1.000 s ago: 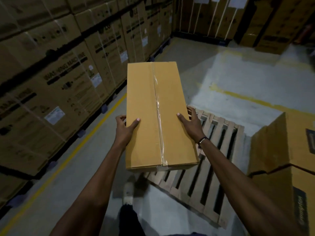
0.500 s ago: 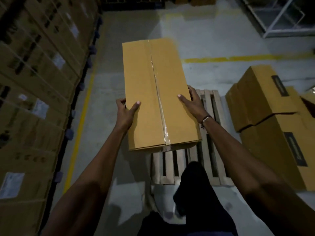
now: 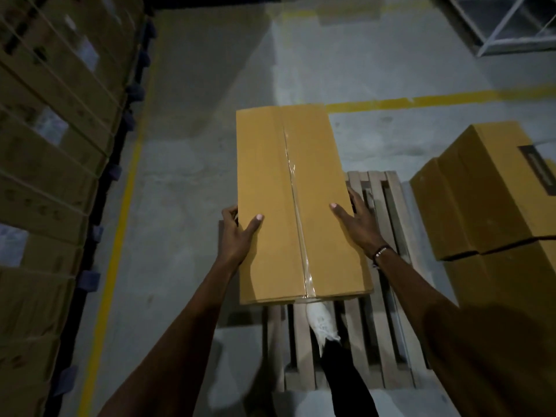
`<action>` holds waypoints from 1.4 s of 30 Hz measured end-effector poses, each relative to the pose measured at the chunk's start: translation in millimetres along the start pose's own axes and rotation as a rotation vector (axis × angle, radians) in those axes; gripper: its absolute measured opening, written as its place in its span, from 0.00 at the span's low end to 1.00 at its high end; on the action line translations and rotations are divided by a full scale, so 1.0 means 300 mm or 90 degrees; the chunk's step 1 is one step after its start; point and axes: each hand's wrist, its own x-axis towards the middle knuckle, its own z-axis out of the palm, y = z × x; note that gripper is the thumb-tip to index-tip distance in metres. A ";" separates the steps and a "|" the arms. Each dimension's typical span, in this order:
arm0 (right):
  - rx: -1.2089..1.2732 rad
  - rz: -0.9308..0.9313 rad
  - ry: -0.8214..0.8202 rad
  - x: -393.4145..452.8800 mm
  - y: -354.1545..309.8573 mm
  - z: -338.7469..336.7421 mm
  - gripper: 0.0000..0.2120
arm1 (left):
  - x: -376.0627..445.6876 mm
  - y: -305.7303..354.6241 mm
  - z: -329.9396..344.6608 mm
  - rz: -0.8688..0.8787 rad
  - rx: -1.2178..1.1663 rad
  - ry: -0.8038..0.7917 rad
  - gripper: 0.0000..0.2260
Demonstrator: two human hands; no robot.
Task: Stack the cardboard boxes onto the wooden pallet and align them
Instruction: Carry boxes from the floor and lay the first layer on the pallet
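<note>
Box (image 3: 296,203) held in the air above the pallet (image 3: 388,296), left hand (image 3: 237,236) and right hand (image 3: 358,225) clamping its long sides. A foot (image 3: 322,323) on the pallet lies beneath the box; lowering now risks trapping it or setting the box down skewed.

One taped cardboard box (image 3: 296,203) is seen at centre, held by two hands: the left hand (image 3: 236,236) at 9 o'clock of it, the right hand (image 3: 358,225) at 3 o'clock. One wooden pallet (image 3: 388,335) is counted below. Two stacked boxes (image 3: 481,188) are noted at 3 o'clock. Wall cartons (image 3: 45,176) at 9 o'clock: too many and blurred to be counted. Two yellow floor lines (image 3: 421,100) are seen.
</note>
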 end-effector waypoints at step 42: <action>0.035 0.133 -0.050 0.917 1.547 0.454 0.36 | 0.970 -1.342 0.574 -0.059 0.056 -0.068 0.39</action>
